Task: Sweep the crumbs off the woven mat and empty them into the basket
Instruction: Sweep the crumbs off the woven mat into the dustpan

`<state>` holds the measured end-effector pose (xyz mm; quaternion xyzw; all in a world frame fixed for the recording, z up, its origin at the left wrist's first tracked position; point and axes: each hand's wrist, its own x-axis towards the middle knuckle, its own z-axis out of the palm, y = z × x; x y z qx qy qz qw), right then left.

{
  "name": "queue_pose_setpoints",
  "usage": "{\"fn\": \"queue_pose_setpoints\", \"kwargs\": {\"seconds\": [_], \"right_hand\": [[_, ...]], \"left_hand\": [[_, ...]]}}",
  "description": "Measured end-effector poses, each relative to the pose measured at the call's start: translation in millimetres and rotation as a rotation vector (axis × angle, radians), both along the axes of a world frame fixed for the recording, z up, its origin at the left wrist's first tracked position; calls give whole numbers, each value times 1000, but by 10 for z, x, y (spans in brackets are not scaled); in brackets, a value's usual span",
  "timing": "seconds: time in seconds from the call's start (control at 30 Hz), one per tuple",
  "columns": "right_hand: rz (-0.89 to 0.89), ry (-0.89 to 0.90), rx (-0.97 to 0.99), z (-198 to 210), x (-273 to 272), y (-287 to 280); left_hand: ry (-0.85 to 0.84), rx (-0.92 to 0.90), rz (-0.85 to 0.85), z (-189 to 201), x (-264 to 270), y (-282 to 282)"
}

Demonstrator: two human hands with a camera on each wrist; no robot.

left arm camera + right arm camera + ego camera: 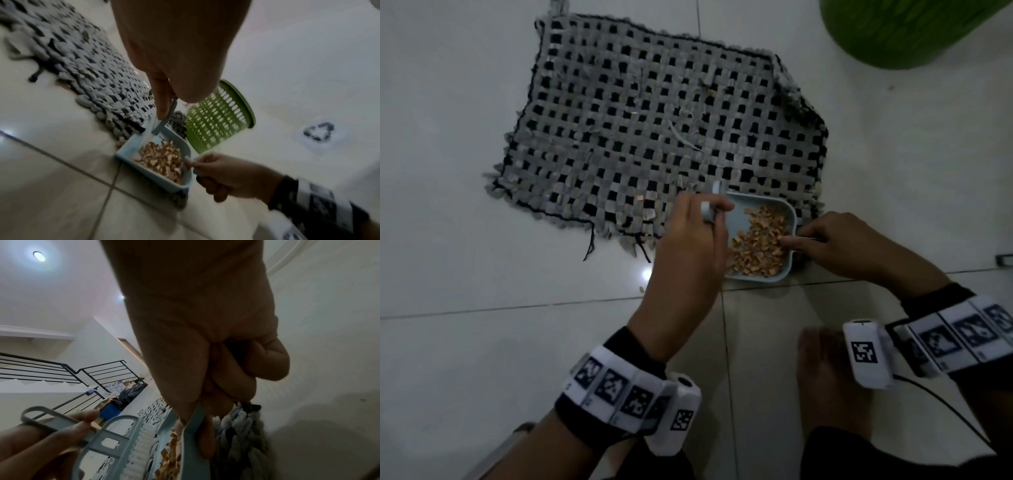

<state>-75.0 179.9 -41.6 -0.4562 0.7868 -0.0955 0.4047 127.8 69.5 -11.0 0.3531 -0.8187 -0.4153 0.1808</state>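
The black-and-grey woven mat lies flat on the tiled floor. A light blue dustpan sits at its near right corner, holding a pile of orange-brown crumbs. My left hand grips the handle of a small blue brush, its white bristles at the pan's mouth. My right hand pinches the pan's right rim. The green slotted basket stands beyond the mat's far right corner, also seen as the basket. A few stray crumbs lie beside the pan.
My bare foot rests on the tiles just behind the pan. A black cable trails from the right wrist. A floor plate with a triangular mark lies right of the basket. A stair railing stands far off.
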Motion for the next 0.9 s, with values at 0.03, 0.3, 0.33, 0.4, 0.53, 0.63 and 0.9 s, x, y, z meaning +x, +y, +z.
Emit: {"fn": "queue_pose_setpoints", "kwargs": {"seconds": [0.03,0.3,0.33,0.4,0.53,0.63,0.9], "right_hand": [[-1,2,3,11,-3,2],[-42,-88,-11,-28,-31,-1],[-59,-93,-15,-29,-40,8],[-88,-93,-24,-22,-50,8],[-86,-78,-31,-44,-52,-59],[-70,-60,-17,-63,-77,-122],[-20,-81,17,-43,-164,-46]], "left_hand": [[56,43,30,24,20,-55],[23,-104,240,-10,416,-465],[8,-126,231,-13,408,-442],[-14,-137,208,-37,360,-389],[-33,-145,133,-94,182,-301],[-57,-161,68,-118,-4,-250],[70,-17,149,-35,168,-302]]}}
